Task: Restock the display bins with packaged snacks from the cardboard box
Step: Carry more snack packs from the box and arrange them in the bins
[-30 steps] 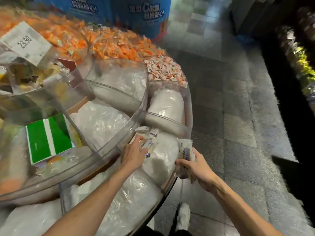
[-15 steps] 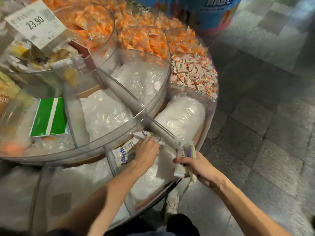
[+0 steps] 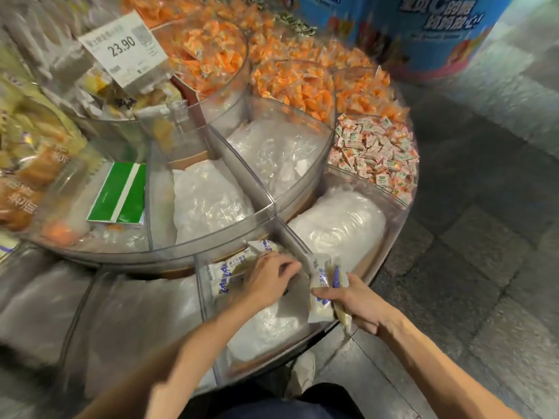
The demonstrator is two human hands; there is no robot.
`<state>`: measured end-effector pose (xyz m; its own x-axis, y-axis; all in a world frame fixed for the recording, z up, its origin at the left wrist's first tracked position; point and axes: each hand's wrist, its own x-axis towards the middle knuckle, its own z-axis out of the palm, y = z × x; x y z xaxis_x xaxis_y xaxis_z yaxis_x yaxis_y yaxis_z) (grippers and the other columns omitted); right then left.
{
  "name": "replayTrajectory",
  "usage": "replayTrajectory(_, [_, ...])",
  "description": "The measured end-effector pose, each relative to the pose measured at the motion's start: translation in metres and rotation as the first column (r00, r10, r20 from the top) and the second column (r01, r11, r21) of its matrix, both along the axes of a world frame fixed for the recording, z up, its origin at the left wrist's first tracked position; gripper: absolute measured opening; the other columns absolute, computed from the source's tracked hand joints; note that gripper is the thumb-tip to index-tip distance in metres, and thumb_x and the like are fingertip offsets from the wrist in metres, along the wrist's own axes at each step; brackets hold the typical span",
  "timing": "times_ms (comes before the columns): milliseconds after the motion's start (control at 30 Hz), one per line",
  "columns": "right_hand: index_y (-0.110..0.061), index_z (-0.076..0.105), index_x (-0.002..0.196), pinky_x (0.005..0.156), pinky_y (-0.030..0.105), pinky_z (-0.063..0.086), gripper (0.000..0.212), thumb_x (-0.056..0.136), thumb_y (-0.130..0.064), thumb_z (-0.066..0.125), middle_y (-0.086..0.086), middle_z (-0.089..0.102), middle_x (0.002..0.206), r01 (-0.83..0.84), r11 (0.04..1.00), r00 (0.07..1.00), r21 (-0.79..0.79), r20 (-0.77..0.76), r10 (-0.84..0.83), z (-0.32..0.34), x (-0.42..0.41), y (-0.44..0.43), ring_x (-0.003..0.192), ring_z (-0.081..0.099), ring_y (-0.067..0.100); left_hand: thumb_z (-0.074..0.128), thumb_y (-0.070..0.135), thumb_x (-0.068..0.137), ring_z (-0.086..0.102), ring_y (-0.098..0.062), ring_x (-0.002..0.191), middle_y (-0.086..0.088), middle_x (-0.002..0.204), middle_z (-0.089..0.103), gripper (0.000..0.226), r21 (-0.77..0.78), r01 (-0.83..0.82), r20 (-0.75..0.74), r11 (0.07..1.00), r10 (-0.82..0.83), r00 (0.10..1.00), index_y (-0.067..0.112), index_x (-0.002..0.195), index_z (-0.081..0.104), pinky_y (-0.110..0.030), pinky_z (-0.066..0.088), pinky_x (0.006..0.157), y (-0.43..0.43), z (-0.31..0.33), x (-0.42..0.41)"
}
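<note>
A round clear display stand is split into wedge bins. My left hand (image 3: 269,278) reaches into the near bin (image 3: 208,328) and grips white-and-blue snack packets (image 3: 225,275) that lie on a white plastic bag. My right hand (image 3: 358,303) hovers over the bin's right rim, clutching two or three of the same packets (image 3: 320,290) upright. The cardboard box is out of view.
Neighbouring bins hold white plastic bags (image 3: 341,225), orange wrapped sweets (image 3: 290,83) and pink-and-green sweets (image 3: 375,155). A price tag reading 23.90 (image 3: 124,45) stands at the upper left beside a green box (image 3: 119,193). Grey tiled floor (image 3: 484,267) lies to the right, with a blue drum (image 3: 438,31) behind.
The camera tilted and the stand looms closer. My left hand has pushed its packets lower into the near bin. My right hand stays by the rim with its packets.
</note>
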<state>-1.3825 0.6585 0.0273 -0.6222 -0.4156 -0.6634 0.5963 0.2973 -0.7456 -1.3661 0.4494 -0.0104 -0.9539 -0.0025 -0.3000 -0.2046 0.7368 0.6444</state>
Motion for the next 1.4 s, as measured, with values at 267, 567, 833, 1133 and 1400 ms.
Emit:
replayTrajectory(267, [-0.009,0.069,0.111,0.083,0.03,0.059,0.047,0.069,0.003,0.086,0.011,0.077,0.101,-0.037,0.995,0.997,-0.097,-0.074,0.03,-0.019,0.013,-0.053,0.098,0.073,0.026,0.083,0.032,0.08,0.071,-0.017,0.086,0.003,0.093,0.076,0.028,0.525,-0.256,0.28,0.812,0.12,0.952,0.018,0.1,0.07,-0.035,0.056,0.081,-0.003,0.029,0.058])
replayTrajectory(567, [-0.005,0.058,0.127,0.074,0.044,0.061,0.062,0.075,-0.029,0.079,0.016,0.072,0.112,-0.037,0.975,0.985,-0.217,0.154,0.072,-0.023,0.017,-0.052,0.095,0.071,0.029,0.072,0.023,0.091,0.059,0.002,0.079,0.012,0.093,0.063,0.04,0.22,-0.229,0.174,0.948,0.193,0.966,0.031,0.125,0.053,-0.028,0.052,0.076,-0.034,0.035,0.087])
replayTrajectory(833, [0.011,0.058,0.117,0.06,0.038,0.062,0.057,0.08,-0.027,0.077,0.031,0.068,0.096,-0.047,0.988,0.996,-0.146,0.07,0.058,-0.021,-0.002,-0.031,0.076,0.065,0.038,0.054,0.007,0.098,0.056,-0.023,0.106,0.0,0.115,0.063,0.042,-0.434,0.241,0.222,0.868,-0.156,0.962,0.031,0.131,0.05,-0.038,0.036,0.099,-0.066,0.023,0.073])
replayTrajectory(1133, [0.0,0.062,0.092,0.05,0.029,0.053,0.041,0.081,-0.037,0.076,0.017,0.063,0.073,-0.145,0.989,0.989,-0.015,0.03,0.145,-0.027,0.002,-0.042,0.058,0.059,0.028,0.052,0.005,0.099,0.052,-0.024,0.111,-0.007,0.115,0.055,0.028,-0.565,0.225,0.179,0.794,-0.148,0.973,0.013,0.124,0.062,-0.032,0.043,0.095,-0.067,-0.015,0.072])
replayTrajectory(1400, [-0.013,0.057,0.116,0.048,0.026,0.045,0.045,0.093,-0.052,0.06,0.004,0.047,0.067,0.049,0.983,0.959,-0.176,0.283,0.003,-0.025,0.002,-0.038,0.052,0.044,0.016,0.049,-0.008,0.094,0.061,-0.025,0.102,-0.01,0.11,0.064,0.041,-0.568,0.114,0.121,0.815,-0.054,0.991,0.01,0.128,0.06,-0.032,0.051,0.089,-0.056,-0.01,0.07])
